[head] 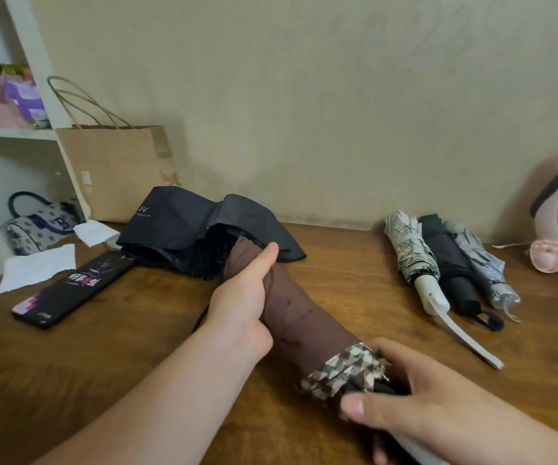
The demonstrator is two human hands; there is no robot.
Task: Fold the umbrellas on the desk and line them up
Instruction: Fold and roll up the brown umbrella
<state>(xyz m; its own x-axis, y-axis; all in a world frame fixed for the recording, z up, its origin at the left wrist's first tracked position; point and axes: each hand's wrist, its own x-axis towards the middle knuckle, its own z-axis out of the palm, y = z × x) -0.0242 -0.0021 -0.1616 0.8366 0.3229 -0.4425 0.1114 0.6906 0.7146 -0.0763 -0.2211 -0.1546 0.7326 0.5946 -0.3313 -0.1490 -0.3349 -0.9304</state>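
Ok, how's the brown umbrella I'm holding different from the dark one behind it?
The brown umbrella is rolled into a tight tube; the dark umbrella lies loose and rumpled. The left hand and right hand hold the brown umbrella; the dark umbrella rests on the desk with no hand on it. The brown umbrella has a checked hem, the dark umbrella white lettering.

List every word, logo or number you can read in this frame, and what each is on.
"UV": on the black umbrella; the small line under it is too small to read.
"B": on the patterned bag.
Pink characters on the black box: too blurred to read.
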